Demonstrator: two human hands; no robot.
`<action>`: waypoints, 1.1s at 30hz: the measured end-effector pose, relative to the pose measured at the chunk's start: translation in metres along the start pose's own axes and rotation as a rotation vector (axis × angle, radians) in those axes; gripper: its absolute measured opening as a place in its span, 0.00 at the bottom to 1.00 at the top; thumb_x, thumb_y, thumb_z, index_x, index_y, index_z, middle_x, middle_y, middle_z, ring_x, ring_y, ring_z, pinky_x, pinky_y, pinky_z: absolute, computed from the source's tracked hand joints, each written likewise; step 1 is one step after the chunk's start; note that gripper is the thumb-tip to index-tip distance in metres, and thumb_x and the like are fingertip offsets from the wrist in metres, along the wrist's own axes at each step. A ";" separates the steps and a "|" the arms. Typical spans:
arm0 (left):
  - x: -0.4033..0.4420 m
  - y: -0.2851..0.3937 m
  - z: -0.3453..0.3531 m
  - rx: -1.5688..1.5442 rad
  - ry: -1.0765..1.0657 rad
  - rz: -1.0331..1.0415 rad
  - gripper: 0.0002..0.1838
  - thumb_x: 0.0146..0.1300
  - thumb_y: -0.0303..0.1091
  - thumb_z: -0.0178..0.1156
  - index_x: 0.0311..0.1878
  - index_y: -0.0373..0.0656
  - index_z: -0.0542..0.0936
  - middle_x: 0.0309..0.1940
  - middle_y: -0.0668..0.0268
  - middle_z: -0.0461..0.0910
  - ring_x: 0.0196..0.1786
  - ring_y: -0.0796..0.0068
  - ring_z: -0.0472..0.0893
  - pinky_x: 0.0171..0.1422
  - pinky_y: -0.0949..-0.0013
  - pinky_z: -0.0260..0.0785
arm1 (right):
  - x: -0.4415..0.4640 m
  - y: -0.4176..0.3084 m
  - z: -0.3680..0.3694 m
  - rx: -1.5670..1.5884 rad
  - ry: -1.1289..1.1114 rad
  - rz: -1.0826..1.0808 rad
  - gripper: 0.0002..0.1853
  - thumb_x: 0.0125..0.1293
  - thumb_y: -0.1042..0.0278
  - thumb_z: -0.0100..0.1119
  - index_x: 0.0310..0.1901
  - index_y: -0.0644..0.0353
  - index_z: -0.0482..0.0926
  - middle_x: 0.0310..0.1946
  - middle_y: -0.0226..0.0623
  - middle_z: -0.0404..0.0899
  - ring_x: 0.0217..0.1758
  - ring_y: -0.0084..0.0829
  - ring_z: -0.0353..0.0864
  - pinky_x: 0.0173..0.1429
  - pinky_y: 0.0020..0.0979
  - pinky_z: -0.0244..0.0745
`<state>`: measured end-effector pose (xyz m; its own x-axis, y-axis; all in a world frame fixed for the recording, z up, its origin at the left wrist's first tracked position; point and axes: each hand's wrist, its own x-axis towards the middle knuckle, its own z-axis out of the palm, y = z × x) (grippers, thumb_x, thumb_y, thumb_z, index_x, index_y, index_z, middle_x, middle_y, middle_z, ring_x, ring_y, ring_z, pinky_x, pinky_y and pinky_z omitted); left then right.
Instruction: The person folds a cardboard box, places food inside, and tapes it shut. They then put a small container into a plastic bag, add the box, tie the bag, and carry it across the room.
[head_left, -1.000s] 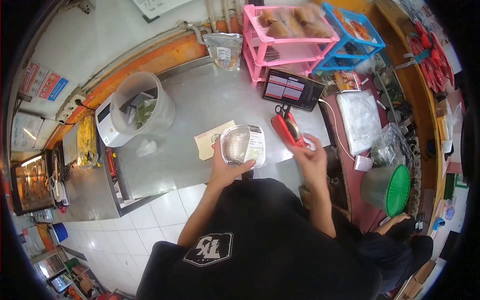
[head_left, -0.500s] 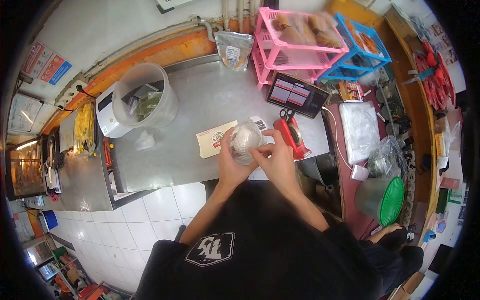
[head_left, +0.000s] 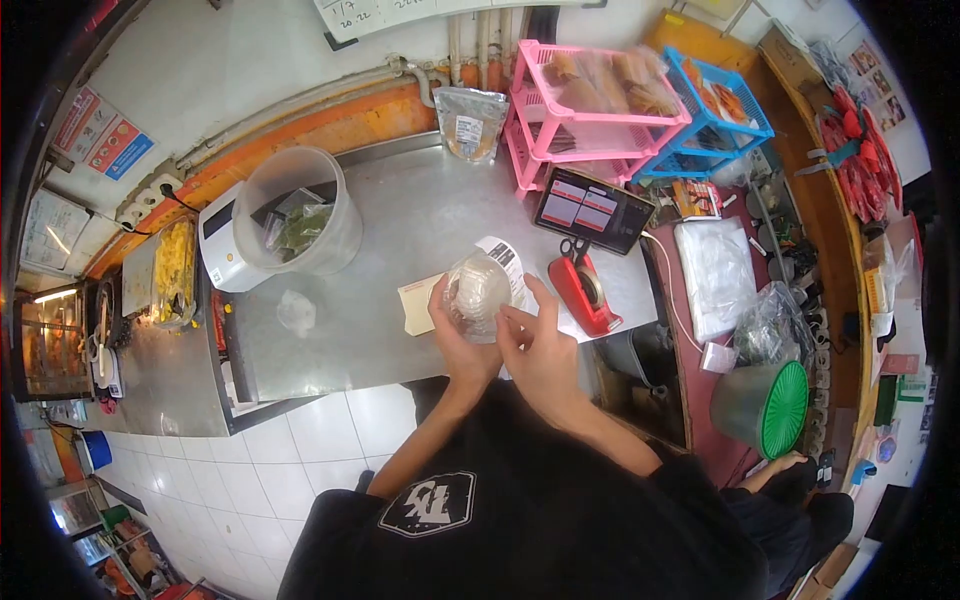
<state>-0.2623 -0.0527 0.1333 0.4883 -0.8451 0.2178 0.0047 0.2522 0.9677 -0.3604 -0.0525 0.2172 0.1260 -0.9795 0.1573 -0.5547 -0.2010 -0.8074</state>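
Note:
A clear plastic container (head_left: 476, 292) is held up over the front of the steel counter, tilted on its side. Wrapped round its left side and underside is my left hand (head_left: 465, 350). My right hand (head_left: 540, 350) touches the container's right edge with thumb and fingers drawn together; whether a piece of tape is between them is too small to tell. Behind the container shows a printed white paper (head_left: 502, 254). A cream card (head_left: 418, 308) lies to its left, partly covered. To the right stands a red tape dispenser (head_left: 585, 296) with black-handled scissors (head_left: 573, 248) at its top.
A large clear tub (head_left: 335, 235) with packets stands beside a white device (head_left: 222, 245) at the left. A tablet (head_left: 595, 210) leans before pink racks (head_left: 600, 120). Right of these are plastic bags (head_left: 712, 270) and a green-lidded tub (head_left: 785, 408). Another person's hand (head_left: 778, 468) shows lower right.
My right hand has come from the tape dispenser to the container. My left hand has tipped the container from flat onto its side. The view has shifted slightly.

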 end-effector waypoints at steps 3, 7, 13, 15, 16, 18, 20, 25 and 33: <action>0.001 -0.004 0.001 0.029 0.031 0.076 0.58 0.43 0.26 0.81 0.75 0.36 0.54 0.65 0.49 0.66 0.66 0.55 0.72 0.69 0.56 0.69 | -0.001 0.001 0.006 -0.068 0.069 -0.112 0.36 0.66 0.67 0.67 0.72 0.63 0.61 0.40 0.46 0.88 0.29 0.45 0.89 0.32 0.37 0.83; 0.002 0.003 0.002 -0.030 0.065 0.063 0.57 0.46 0.26 0.81 0.75 0.36 0.53 0.65 0.49 0.66 0.65 0.56 0.72 0.68 0.56 0.69 | -0.004 -0.007 0.005 -0.129 0.114 -0.173 0.38 0.65 0.69 0.69 0.72 0.66 0.60 0.40 0.44 0.89 0.25 0.39 0.88 0.29 0.34 0.82; 0.004 0.004 -0.003 -0.072 0.125 0.064 0.55 0.50 0.23 0.78 0.75 0.37 0.50 0.66 0.49 0.64 0.67 0.56 0.71 0.70 0.56 0.69 | 0.001 -0.021 -0.012 0.012 0.152 -0.109 0.38 0.59 0.71 0.74 0.69 0.67 0.65 0.43 0.41 0.88 0.25 0.30 0.86 0.29 0.28 0.79; 0.004 0.007 -0.005 -0.088 0.138 0.031 0.56 0.50 0.22 0.77 0.76 0.37 0.49 0.66 0.49 0.64 0.67 0.56 0.71 0.70 0.56 0.70 | 0.003 -0.010 -0.014 0.030 0.130 -0.151 0.37 0.59 0.71 0.74 0.68 0.67 0.65 0.42 0.41 0.88 0.29 0.30 0.86 0.33 0.28 0.79; 0.004 0.009 -0.006 -0.095 0.143 0.014 0.56 0.50 0.21 0.77 0.76 0.37 0.48 0.66 0.49 0.64 0.68 0.56 0.71 0.70 0.56 0.70 | 0.004 -0.005 -0.012 0.040 0.120 -0.171 0.37 0.59 0.71 0.74 0.67 0.68 0.66 0.42 0.41 0.88 0.31 0.30 0.85 0.35 0.28 0.79; 0.004 0.009 -0.009 -0.073 0.129 0.037 0.56 0.50 0.21 0.77 0.76 0.37 0.48 0.66 0.49 0.63 0.68 0.56 0.71 0.70 0.56 0.70 | 0.007 -0.001 -0.006 0.049 0.101 -0.187 0.36 0.59 0.71 0.74 0.67 0.68 0.66 0.39 0.40 0.87 0.33 0.31 0.84 0.39 0.30 0.79; 0.004 0.007 -0.011 -0.073 0.123 0.055 0.57 0.50 0.20 0.77 0.76 0.37 0.47 0.67 0.49 0.63 0.68 0.56 0.71 0.70 0.56 0.70 | 0.009 0.001 -0.002 0.079 0.067 -0.158 0.37 0.59 0.70 0.74 0.67 0.68 0.66 0.41 0.41 0.86 0.38 0.33 0.84 0.44 0.33 0.78; 0.002 0.015 -0.013 -0.132 0.111 0.022 0.57 0.50 0.20 0.77 0.76 0.37 0.47 0.68 0.49 0.63 0.69 0.57 0.71 0.70 0.56 0.69 | 0.017 0.011 0.003 0.021 0.047 -0.093 0.47 0.55 0.62 0.78 0.71 0.68 0.60 0.62 0.53 0.76 0.62 0.42 0.77 0.61 0.40 0.73; 0.005 0.008 -0.027 -0.211 -0.085 0.072 0.52 0.53 0.24 0.74 0.76 0.39 0.50 0.66 0.52 0.66 0.68 0.60 0.71 0.72 0.57 0.67 | 0.045 0.036 0.012 0.575 -0.346 0.368 0.59 0.53 0.59 0.81 0.76 0.67 0.46 0.69 0.58 0.65 0.74 0.45 0.65 0.74 0.45 0.65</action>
<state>-0.2360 -0.0417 0.1388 0.4184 -0.8558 0.3044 0.1589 0.3989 0.9031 -0.3648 -0.1031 0.1888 0.3187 -0.9025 -0.2896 -0.1077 0.2690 -0.9571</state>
